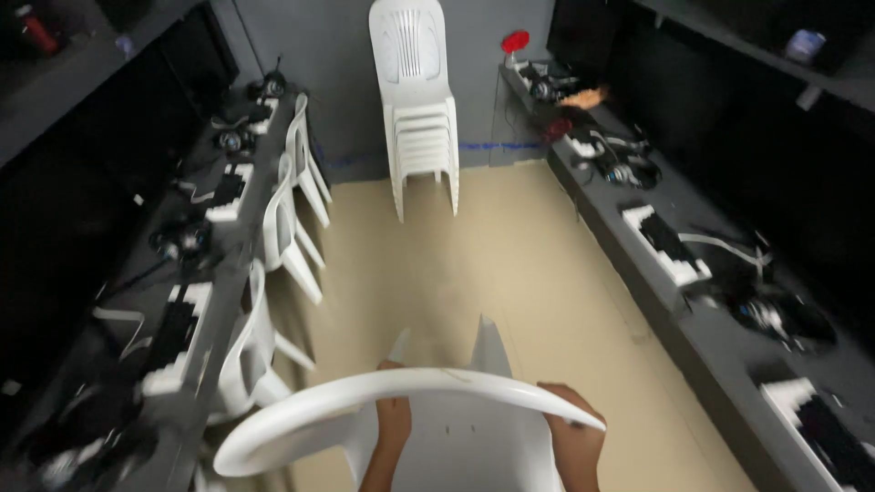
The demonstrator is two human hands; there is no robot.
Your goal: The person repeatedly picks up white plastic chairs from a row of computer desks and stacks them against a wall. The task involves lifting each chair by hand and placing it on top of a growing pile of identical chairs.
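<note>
A white plastic chair is lifted in front of me, its curved arm and back rim sweeping across the bottom of the view. My left hand grips the chair from below, near the middle of the rim. My right hand grips the rim's right end. Two chair legs point away from me toward the beige floor. A stack of white plastic chairs stands against the far grey wall.
Three white chairs are tucked under a long dark desk on the left, which carries keyboards and headsets. Another dark desk with keyboards, headsets and cables runs along the right. A beige aisle lies between them.
</note>
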